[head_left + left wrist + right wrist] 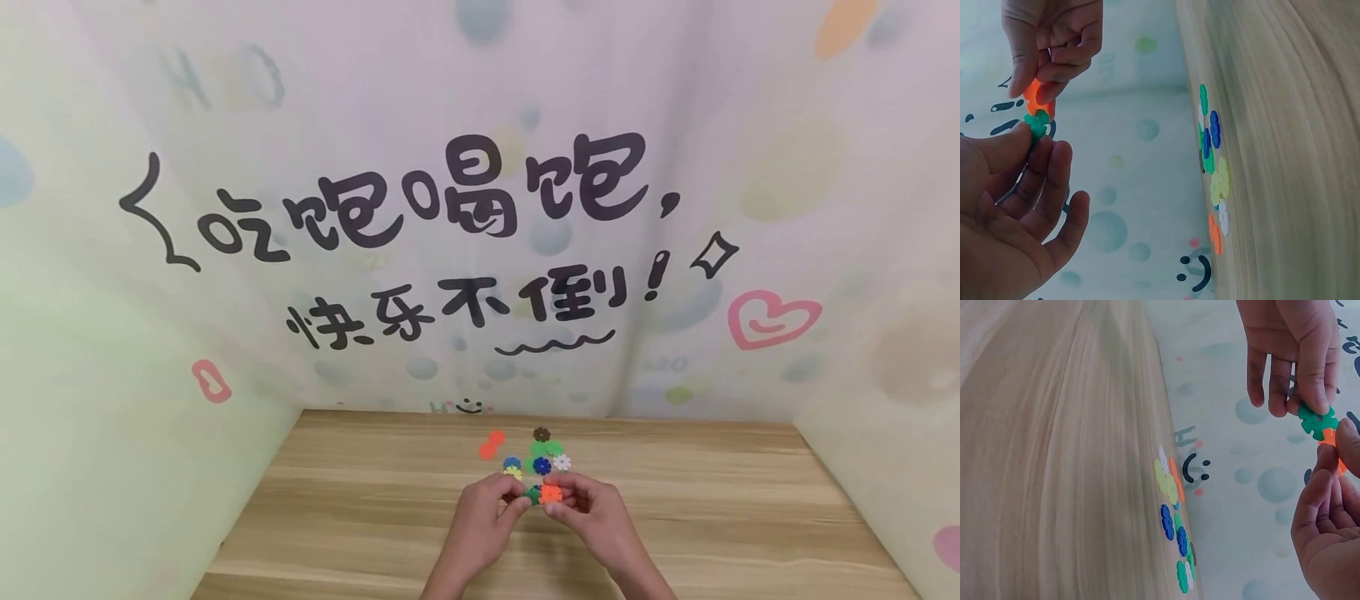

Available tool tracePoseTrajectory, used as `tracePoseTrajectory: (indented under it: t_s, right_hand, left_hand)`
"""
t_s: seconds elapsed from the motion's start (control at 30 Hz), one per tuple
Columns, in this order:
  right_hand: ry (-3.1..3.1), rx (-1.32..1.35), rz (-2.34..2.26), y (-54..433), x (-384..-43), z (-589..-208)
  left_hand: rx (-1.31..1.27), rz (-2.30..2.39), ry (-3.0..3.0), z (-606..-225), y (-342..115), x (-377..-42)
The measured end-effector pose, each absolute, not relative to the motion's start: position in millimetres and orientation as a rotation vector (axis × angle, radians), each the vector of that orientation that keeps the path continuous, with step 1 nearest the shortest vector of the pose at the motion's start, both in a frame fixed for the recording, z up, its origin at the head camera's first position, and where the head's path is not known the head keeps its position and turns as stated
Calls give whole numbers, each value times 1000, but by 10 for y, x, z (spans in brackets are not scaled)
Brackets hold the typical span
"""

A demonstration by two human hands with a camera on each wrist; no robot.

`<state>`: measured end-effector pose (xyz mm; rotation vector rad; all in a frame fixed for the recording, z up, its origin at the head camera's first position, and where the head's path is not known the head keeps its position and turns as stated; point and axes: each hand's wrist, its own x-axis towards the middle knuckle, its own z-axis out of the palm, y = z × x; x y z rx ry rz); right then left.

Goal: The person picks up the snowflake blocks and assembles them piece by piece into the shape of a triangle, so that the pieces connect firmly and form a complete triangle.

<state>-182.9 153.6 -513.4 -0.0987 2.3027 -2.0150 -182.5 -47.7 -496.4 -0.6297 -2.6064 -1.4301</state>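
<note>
Green disc [533,496] and orange disc [552,494] touch at their rims, lower centre of the frame; left hand [480,518] and right hand [600,515] respectively pinch them, thumb to finger, presumably leaving facing notches free; just above, loose discs [542,466] lie on the table [360,500], perhaps for easy reach

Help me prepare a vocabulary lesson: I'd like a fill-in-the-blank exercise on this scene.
1. The left hand pinches a flower-shaped plastic disc coloured ____.
2. The right hand pinches a second flower-shaped plastic disc, coloured ____.
3. In the head view, loose orange plastic pieces lie to the ____ of the dark-brown flower-shaped plastic disc.
4. The large pink outline on the pale backdrop is shaped like a ____.

Missing words: green; orange; left; heart.
</note>
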Motion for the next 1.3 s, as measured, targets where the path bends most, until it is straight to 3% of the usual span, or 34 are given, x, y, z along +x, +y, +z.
tracePoseTrajectory:
  t_s: [1.3]
  right_hand:
    - [2285,-186,-2011,1457,-1815,-5189]
  left_hand:
    - [-552,-1342,-2537,-5055,-465,-1780]
